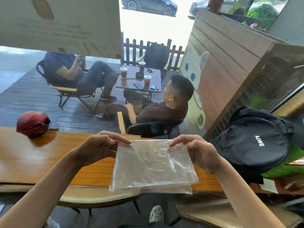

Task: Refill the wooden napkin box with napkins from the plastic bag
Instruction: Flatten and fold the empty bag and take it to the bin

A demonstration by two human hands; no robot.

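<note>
I hold a clear plastic bag [153, 167] of brownish napkins up over the wooden counter [41, 162]. My left hand [100, 147] pinches its top left corner. My right hand [197, 152] pinches the top right corner. The bag hangs tilted toward me, its lower edge past the counter's near edge. Behind the bag's top edge peeks the wooden napkin box [130, 136], with an upright wooden slat [120, 122] rising from it; most of the box is hidden by the bag and my left hand.
A red helmet [32, 123] rests on the counter at the left. A black backpack [253, 143] lies at the right end. Beyond the window two people sit at a small table with drinks. Cushioned stools [98, 198] stand below the counter.
</note>
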